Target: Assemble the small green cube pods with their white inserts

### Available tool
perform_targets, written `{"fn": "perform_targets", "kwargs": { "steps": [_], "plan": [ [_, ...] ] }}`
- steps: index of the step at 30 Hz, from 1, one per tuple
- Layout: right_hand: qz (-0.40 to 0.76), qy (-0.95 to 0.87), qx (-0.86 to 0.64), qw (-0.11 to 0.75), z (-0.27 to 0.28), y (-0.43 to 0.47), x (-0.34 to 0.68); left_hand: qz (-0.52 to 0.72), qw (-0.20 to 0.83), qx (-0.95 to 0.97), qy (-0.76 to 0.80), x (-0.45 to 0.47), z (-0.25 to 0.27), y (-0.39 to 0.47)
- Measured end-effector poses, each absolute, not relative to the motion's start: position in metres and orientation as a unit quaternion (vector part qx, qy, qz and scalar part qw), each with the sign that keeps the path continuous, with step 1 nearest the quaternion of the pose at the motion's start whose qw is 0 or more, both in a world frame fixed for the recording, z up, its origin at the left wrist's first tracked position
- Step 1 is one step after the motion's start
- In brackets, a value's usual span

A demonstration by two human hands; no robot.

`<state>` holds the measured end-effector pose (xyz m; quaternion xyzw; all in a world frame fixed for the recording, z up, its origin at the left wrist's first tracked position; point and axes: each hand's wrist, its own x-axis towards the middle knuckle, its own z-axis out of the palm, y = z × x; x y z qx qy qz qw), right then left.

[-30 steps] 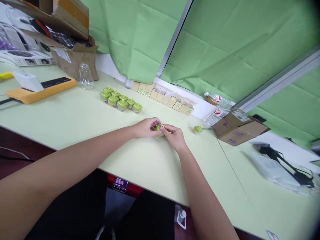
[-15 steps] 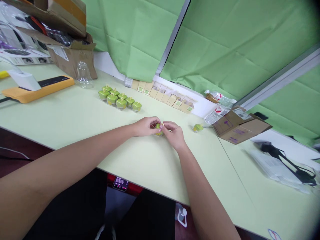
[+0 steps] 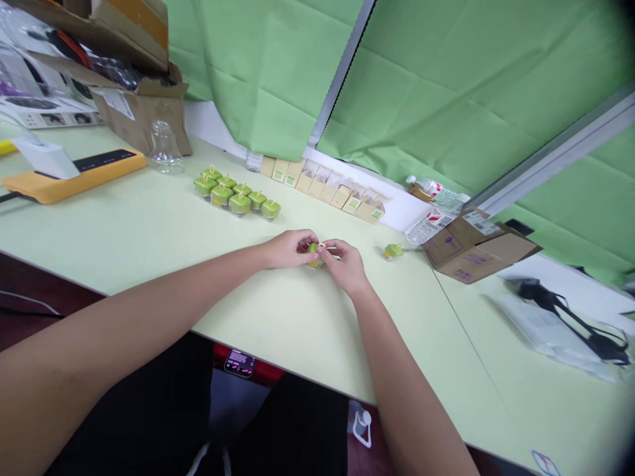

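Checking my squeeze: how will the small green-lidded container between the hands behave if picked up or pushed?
The green-lidded container is probably light, being small enough to fit between the left hand and right hand. Judging by the boxy matching containers nearby, it would likely slide rather than roll.

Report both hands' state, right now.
Left hand: closed, holding the small green-lidded container.
Right hand: closed, holding the same container from the other side.

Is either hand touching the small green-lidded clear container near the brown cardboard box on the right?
No, that container sits apart, while the left hand and right hand meet at another green-lidded container.
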<state>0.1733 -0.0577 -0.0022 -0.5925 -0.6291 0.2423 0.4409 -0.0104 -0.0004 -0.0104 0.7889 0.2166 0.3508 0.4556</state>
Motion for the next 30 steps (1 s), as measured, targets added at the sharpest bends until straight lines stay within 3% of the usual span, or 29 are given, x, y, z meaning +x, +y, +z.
{"fn": "perform_targets", "kwargs": {
  "steps": [30],
  "plan": [
    [0.287, -0.621, -0.581, 0.44, 0.0015, -0.0598, 0.174, 0.342, 0.456, 0.791, 0.222, -0.0112, -0.0095, 0.0002]
  ]
}}
